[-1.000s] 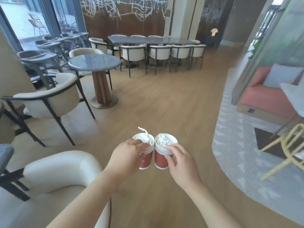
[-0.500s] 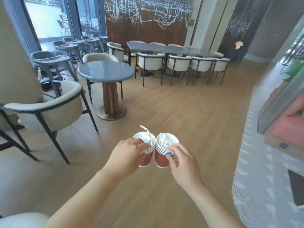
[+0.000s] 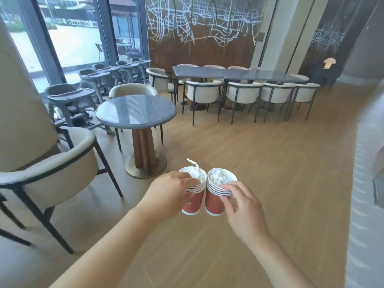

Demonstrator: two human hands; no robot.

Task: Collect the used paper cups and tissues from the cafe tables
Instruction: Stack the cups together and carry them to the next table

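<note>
The cups (image 3: 192,202) were brick-red, with dark-striped white rims; tissues (image 3: 220,177) white. At eleven o'clock, table (image 3: 136,110) speckled grey; at nine, chair (image 3: 62,173) cream, black-framed.

Two cup stacks (image 3: 193,201), two tissue wads (image 3: 220,178), one stuffed in each. One round table (image 3: 136,110), one long table (image 3: 228,74), four cream chairs (image 3: 243,94) along its near side, and five grey high chairs (image 3: 68,97), maybe, since they blur together.
</note>
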